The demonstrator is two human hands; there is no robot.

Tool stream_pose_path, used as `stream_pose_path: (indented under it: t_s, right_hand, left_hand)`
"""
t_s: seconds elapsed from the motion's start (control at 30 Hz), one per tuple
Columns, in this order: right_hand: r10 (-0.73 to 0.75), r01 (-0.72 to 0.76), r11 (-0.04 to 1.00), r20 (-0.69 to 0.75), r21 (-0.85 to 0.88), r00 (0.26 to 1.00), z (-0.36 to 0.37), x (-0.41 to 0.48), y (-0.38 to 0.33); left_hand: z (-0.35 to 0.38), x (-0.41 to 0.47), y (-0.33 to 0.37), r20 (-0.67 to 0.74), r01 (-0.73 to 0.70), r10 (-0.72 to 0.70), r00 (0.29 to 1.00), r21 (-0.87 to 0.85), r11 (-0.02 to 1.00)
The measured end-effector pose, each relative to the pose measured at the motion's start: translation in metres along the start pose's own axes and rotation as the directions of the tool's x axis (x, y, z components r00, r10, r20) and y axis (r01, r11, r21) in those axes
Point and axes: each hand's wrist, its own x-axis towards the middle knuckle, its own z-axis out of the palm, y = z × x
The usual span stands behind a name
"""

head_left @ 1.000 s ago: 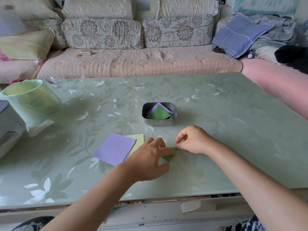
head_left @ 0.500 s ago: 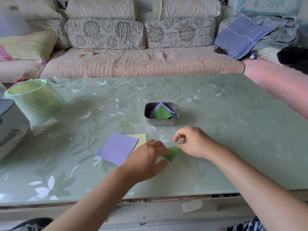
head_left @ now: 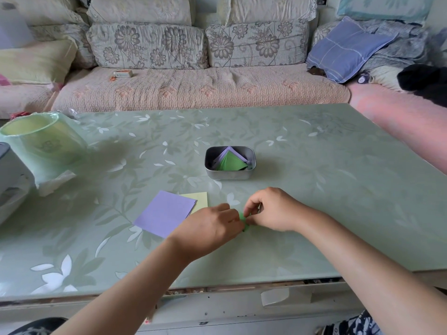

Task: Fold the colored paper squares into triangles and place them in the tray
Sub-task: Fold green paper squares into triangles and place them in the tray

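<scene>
A small folded green paper (head_left: pixel 242 218) sits between my two hands near the table's front middle, mostly hidden by them. My left hand (head_left: pixel 208 229) pinches its left side with curled fingers. My right hand (head_left: pixel 271 209) pinches its right side, fingers curled over it. A purple square (head_left: pixel 165 213) lies to the left of my hands, on top of a yellow square (head_left: pixel 199 199). The metal tray (head_left: pixel 229 174) stands behind my hands and holds folded green and purple triangles.
A green-wrapped cylindrical container (head_left: pixel 41 143) and a grey appliance (head_left: pixel 11 180) stand at the table's left edge. A sofa (head_left: pixel 193 85) with cushions runs behind the green floral table (head_left: pixel 338 189). The table's front edge is close to my body.
My hands have drawn closer together over the green paper, which now shows much less. My right hand's fingers curl down onto it.
</scene>
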Motion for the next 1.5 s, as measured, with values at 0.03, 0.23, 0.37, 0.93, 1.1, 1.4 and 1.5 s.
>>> stream_pose_path:
  t_s: [0.03, 0.23, 0.37, 0.93, 1.1, 1.4, 1.5]
  right_hand:
    - [0.001, -0.001, 1.000, 0.000, 0.000, 1.000, 0.000, 0.001, 0.000]
    - [0.010, -0.010, 1.000, 0.003, 0.016, 1.000, 0.001, 0.000, 0.000]
    - [0.015, -0.015, 1.000, 0.019, 0.013, 1.000, 0.000, 0.000, 0.000]
    - [0.065, -0.066, 0.997, 0.028, 0.034, 0.997, -0.002, 0.003, -0.002]
    - [0.061, -0.063, 0.997, 0.036, 0.047, 0.998, -0.003, 0.001, -0.002]
    - [-0.062, 0.064, 0.997, 0.063, -0.035, 0.996, -0.004, -0.003, 0.001]
    - [-0.114, 0.119, 0.992, 0.093, -0.052, 0.989, -0.005, -0.004, 0.006]
  left_hand:
    - [0.000, 0.000, 0.000, 0.000, -0.005, 0.005, 1.000, 0.005, 1.000]
    - [0.002, 0.000, 0.003, -0.008, 0.038, -0.038, 0.999, 0.022, 0.999]
    - [-0.002, 0.002, 0.013, 0.030, 0.250, -0.249, 0.968, -0.191, 0.949]
    - [-0.020, -0.013, 0.018, 0.312, 0.456, -0.354, 0.882, -0.367, 0.811]
    - [-0.022, -0.008, 0.018, 0.251, 0.501, -0.434, 0.865, -0.393, 0.771]
    - [-0.008, 0.015, 0.013, 0.181, 0.468, -0.432, 0.884, -0.303, 0.830]
    - [-0.007, 0.016, 0.009, 0.143, 0.408, -0.384, 0.912, -0.255, 0.876]
